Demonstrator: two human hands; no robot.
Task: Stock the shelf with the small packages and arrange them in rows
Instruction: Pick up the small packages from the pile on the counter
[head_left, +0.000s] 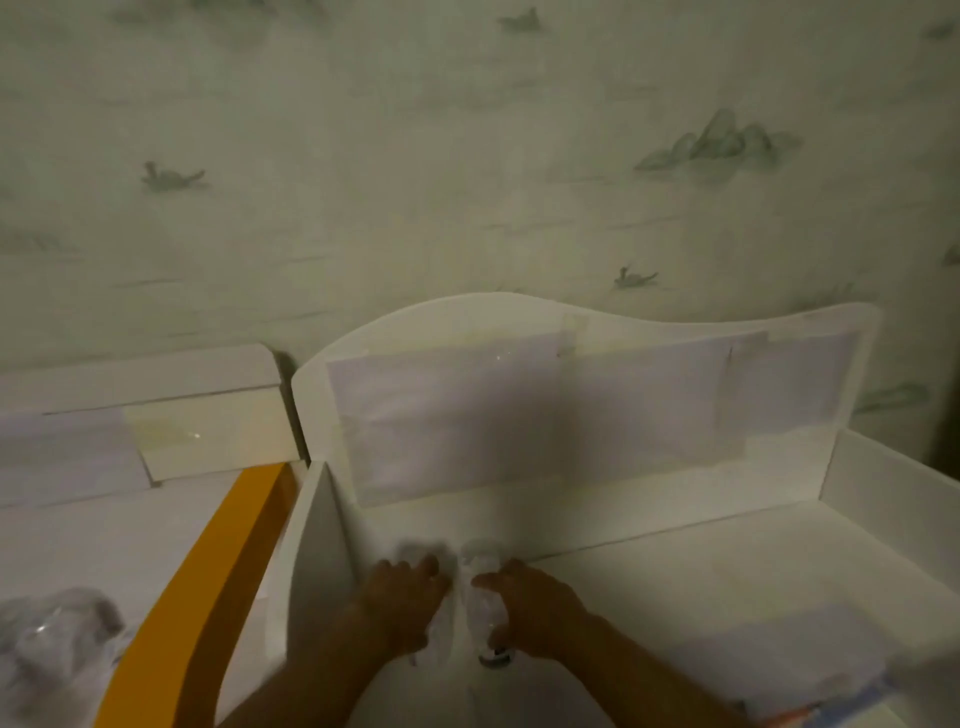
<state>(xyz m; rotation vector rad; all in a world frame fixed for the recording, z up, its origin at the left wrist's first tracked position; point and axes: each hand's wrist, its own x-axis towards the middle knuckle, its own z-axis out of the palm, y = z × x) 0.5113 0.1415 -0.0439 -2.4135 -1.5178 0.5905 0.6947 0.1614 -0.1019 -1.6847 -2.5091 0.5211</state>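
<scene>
Both hands rest on a white shelf surface (701, 582) near its back left corner. My left hand (402, 605) lies over a small clear-wrapped package (434, 642), mostly hidden under the fingers. My right hand (530, 608) grips another small clear package (480, 597) that stands between the two hands, a dark end showing at its bottom. The picture is dim and blurred, so the packages' contents are unclear.
A white back panel (571, 405) with taped paper rises behind the shelf, and a side wall (893, 488) closes the right. A yellow-orange board (218, 577) slants at left. A crumpled clear plastic bag (52, 649) lies lower left. Something colourful (821, 712) sits at the lower right edge.
</scene>
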